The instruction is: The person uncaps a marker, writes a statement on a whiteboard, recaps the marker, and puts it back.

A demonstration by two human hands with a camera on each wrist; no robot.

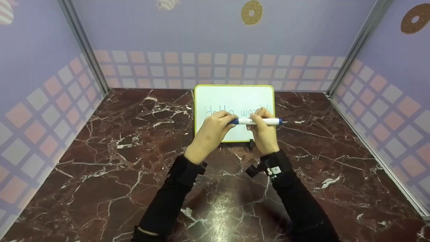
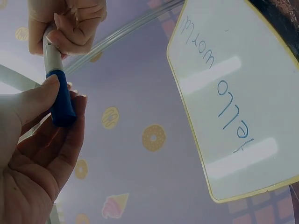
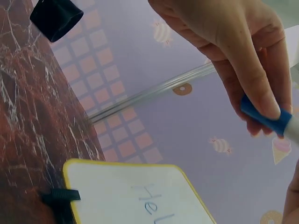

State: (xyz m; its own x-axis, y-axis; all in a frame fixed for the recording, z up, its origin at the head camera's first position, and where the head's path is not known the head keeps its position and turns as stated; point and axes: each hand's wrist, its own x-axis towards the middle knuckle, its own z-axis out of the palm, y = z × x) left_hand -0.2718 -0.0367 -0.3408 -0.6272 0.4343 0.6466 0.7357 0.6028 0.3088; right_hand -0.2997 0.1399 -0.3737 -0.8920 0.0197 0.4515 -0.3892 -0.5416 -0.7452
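Note:
A white marker [image 1: 272,121] with blue ends is held level in front of the whiteboard. My left hand [image 1: 210,132] pinches its blue cap [image 2: 62,100] between thumb and fingers. With curled fingers, my right hand [image 1: 265,134] grips the white barrel [image 2: 53,58]. Cap and barrel meet in the left wrist view. Behind both hands stands a yellow-rimmed whiteboard [image 1: 231,97], bearing "Hello world" in thin blue letters. In the head view the hands and marker hide part of the board. Only a sliver of my right hand [image 3: 292,200] shows in its own wrist view.
A black stand [image 3: 60,200] supports the whiteboard at its lower edge. Dark red marbled tabletop [image 1: 100,181] spreads around it. Lilac patterned walls [image 1: 215,37] with metal corner strips enclose the back and both sides.

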